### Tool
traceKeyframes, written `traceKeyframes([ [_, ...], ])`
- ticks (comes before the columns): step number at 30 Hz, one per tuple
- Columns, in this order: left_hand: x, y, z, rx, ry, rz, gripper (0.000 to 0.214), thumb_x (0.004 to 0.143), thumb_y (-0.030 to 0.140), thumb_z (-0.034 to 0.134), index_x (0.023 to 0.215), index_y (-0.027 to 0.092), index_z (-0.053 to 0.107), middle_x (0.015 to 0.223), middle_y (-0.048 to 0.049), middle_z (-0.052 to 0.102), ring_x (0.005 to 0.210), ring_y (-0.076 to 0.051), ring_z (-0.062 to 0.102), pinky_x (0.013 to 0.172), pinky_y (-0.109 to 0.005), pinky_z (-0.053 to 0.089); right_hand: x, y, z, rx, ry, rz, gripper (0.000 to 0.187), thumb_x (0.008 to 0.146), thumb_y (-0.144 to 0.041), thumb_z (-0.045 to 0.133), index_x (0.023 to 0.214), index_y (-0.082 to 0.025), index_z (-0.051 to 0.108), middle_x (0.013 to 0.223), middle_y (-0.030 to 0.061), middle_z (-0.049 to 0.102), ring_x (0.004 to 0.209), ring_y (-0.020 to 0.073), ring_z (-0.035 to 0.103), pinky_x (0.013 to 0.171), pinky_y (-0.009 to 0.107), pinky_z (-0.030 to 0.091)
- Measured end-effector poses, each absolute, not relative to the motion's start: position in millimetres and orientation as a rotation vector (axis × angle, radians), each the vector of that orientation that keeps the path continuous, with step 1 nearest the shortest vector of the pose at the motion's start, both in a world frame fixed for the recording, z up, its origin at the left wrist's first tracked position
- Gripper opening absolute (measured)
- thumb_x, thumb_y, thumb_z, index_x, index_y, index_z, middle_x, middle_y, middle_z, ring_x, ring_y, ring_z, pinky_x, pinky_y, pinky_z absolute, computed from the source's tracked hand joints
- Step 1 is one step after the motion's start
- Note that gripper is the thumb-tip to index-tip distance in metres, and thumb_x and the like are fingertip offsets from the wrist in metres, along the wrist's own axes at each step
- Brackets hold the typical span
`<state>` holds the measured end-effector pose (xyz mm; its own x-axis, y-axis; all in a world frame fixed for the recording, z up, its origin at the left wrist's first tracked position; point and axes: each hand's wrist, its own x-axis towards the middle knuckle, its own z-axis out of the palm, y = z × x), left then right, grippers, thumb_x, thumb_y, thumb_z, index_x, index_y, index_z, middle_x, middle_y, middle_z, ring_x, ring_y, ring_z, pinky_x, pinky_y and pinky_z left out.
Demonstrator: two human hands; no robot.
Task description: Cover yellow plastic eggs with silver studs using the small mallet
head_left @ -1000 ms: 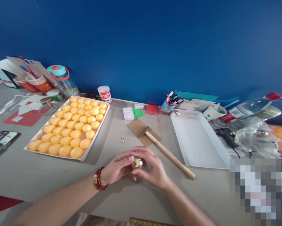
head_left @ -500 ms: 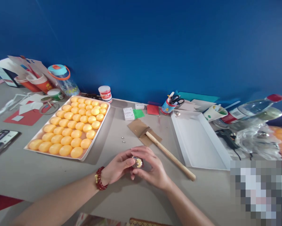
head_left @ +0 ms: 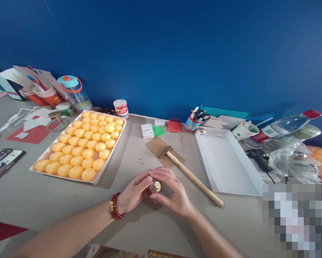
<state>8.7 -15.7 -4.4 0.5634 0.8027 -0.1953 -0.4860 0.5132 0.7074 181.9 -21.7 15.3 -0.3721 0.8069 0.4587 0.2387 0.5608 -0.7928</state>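
Note:
Between my two hands is a small round piece, shiny silver with a pale yellow end (head_left: 155, 186); its exact kind I cannot make out. My left hand (head_left: 136, 191), with a dark red bead bracelet (head_left: 116, 206) at the wrist, grips it with the thumb on top. The fingers of my right hand (head_left: 171, 190) curl round its far and right sides, thumb below. Two tiny shiny metal bits (head_left: 141, 160) lie on the table just beyond my hands. A wooden-handled hammer (head_left: 194, 177) rests with its head on a piece of brown cardboard (head_left: 157, 145).
A shallow box (head_left: 104, 170) of orange balls (head_left: 78, 152) stands left. To the right lies a white tray (head_left: 227, 161), then a glue gun (head_left: 259, 157) and a bottle (head_left: 281, 125). Small white boxes (head_left: 147, 131) and a pen cup (head_left: 191, 123) stand near the blue wall (head_left: 161, 53).
The round piece has turned in my fingers, so its yellow end now faces more to the right. Both hands stay wrapped round it; the view has shifted slightly.

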Motion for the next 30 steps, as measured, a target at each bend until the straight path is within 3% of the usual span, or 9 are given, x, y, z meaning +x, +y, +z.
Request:
traceKeyframes([
  [2,9.2,-16.1,-6.3,0.642,0.561,0.838,0.042,0.091,0.054,0.057,0.106,0.017,0.069,0.091,-0.0058,0.063,0.079,-0.016,0.057,0.069,-0.028,0.050,181.4,-21.3,13.7,-0.860,-1.905,0.758,0.044,0.085,-0.047,0.071,0.123,-0.027,0.063,0.118,0.0091,0.071,0.114,0.0278,0.062,0.101,0.048,0.048],
  [8,8.2,-21.6,-11.5,0.768,0.730,0.678,0.056,0.091,0.066,0.043,0.085,0.015,0.064,0.065,0.0002,0.054,0.054,-0.012,0.045,0.049,-0.024,0.036,176.6,-23.0,7.5,-0.913,-1.983,0.664,0.047,0.088,-0.055,0.063,0.123,-0.023,0.061,0.121,0.0122,0.067,0.116,0.0286,0.059,0.098,0.047,0.050],
  [13,8.5,-24.7,-1.1,1.088,0.980,0.760,0.047,0.092,0.058,0.046,0.091,0.017,0.068,0.088,-0.0063,0.069,0.086,-0.022,0.060,0.081,-0.032,0.049,172.6,-29.9,3.4,-0.953,-2.192,0.593,0.061,0.097,-0.059,0.039,0.140,-0.016,0.045,0.134,0.0188,0.058,0.126,0.0298,0.053,0.102,0.047,0.048],
  [20,-1.3,-27.0,-26.8,1.273,1.067,0.901,0.034,0.065,0.049,0.077,0.086,0.023,0.067,0.097,-0.0105,0.070,0.101,-0.030,0.060,0.096,-0.042,0.045,171.1,-30.6,0.7,-0.934,-2.264,0.462,0.059,0.099,-0.057,0.034,0.138,-0.014,0.044,0.132,0.0206,0.059,0.124,0.0315,0.054,0.099,0.048,0.049],
  [22,0.4,-27.9,-26.4,1.177,1.003,0.875,0.034,0.069,0.049,0.075,0.086,0.022,0.065,0.091,-0.0091,0.069,0.092,-0.027,0.062,0.086,-0.039,0.049,173.2,-29.6,2.5,-0.936,-2.240,0.527,0.061,0.098,-0.060,0.035,0.138,-0.016,0.045,0.132,0.0194,0.059,0.122,0.0312,0.055,0.100,0.047,0.049],
  [24,5.3,-29.0,-20.1,1.064,0.911,0.793,0.035,0.081,0.054,0.063,0.084,0.019,0.061,0.076,-0.0053,0.065,0.070,-0.020,0.060,0.063,-0.031,0.049,176.8,-29.1,3.4,-0.888,-2.176,0.701,0.066,0.095,-0.066,0.033,0.138,-0.018,0.046,0.132,0.0177,0.059,0.122,0.0310,0.056,0.101,0.046,0.049],
  [26,11.0,-29.7,-11.9,0.960,0.796,0.691,0.042,0.092,0.057,0.045,0.081,0.018,0.056,0.062,-0.0003,0.056,0.047,-0.011,0.045,0.044,-0.023,0.035,180.7,-28.7,1.3,-0.854,-2.008,0.901,0.069,0.095,-0.069,0.026,0.138,-0.019,0.046,0.131,0.0163,0.059,0.120,0.0302,0.058,0.100,0.044,0.050],
  [28,15.1,-28.3,-5.9,0.882,0.604,0.620,0.035,0.094,0.049,0.044,0.083,0.017,0.054,0.063,0.0002,0.057,0.040,-0.007,0.037,0.040,-0.020,0.030,183.9,-26.7,-4.0,-0.960,-1.772,0.981,0.059,0.100,-0.060,0.024,0.136,-0.021,0.048,0.125,0.0140,0.063,0.113,0.0276,0.062,0.096,0.042,0.052],
  [30,16.1,-24.4,-3.1,0.766,0.460,0.599,0.023,0.092,0.039,0.046,0.088,0.017,0.052,0.070,-0.0024,0.062,0.038,-0.006,0.039,0.038,-0.019,0.030,185.5,-21.9,-10.3,-1.182,-1.642,0.936,0.038,0.101,-0.047,0.037,0.124,-0.023,0.057,0.115,0.0105,0.067,0.104,0.0247,0.065,0.091,0.039,0.053],
])
